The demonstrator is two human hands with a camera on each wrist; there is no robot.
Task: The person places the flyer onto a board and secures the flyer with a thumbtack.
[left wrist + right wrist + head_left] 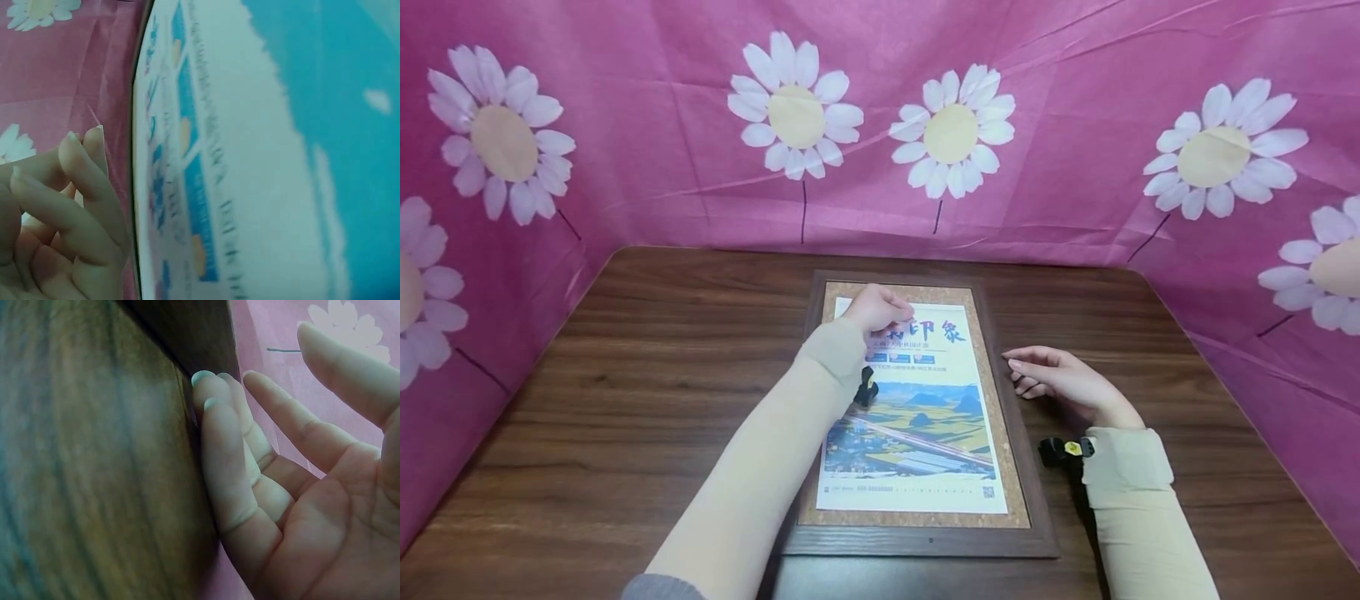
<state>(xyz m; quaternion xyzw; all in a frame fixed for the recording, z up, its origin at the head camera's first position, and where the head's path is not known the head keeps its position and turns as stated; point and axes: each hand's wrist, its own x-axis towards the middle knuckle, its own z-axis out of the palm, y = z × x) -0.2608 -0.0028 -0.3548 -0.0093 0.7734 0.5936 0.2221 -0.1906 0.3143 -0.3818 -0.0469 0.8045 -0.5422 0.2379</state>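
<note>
A poster (917,425) with a landscape picture and large purple characters lies on a cork board (1017,500). The board has a dark brown wooden frame (917,540). Over the poster's top edge is my left hand (878,308), its fingers bent and thumb and finger close together. Whether something small is between those fingertips is hidden. In the left wrist view the bent fingers (94,181) show beside the poster. My right hand (1063,383) rests beside the frame's right side, palm turned inward, fingers loosely bent with nothing in them. Its fingertips (209,387) lie close to the frame.
The board lies on a dark wood-grain table (587,417). Pink cloth (662,125) printed with white daisies hangs around the table's back and sides. Each wrist carries a small black camera, such as the right wrist camera (1054,452).
</note>
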